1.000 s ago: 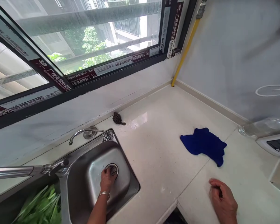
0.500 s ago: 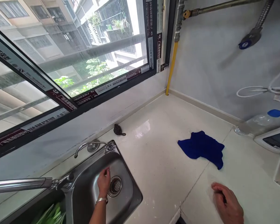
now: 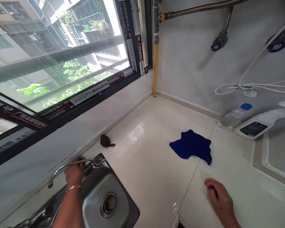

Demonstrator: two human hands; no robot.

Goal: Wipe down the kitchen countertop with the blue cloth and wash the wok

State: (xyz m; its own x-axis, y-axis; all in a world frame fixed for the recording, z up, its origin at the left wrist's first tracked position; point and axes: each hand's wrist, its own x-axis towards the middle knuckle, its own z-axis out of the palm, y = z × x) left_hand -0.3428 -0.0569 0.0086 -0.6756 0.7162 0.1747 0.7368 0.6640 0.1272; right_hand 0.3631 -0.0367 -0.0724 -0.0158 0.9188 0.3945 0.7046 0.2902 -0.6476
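My left hand, a bangle on its wrist, reaches to the back rim of the steel sink. Its fingers are curled at the base of the thin curved tap; whether they grip the knob is hidden. The round drain strainer lies bare in the basin below. My right hand rests on the white counter to the right, fingers loosely bent with nothing visible in them. A crumpled blue cloth lies just beyond it.
A small dark scrubber lies by the wall behind the sink. A lying plastic bottle with a blue cap and a white device sit against the right wall. A yellow pipe runs down the corner beside the window.
My left hand has risen out of the basin from the drain strainer to the tap at the sink's back rim. The view has swung right. My right hand stays on the counter.
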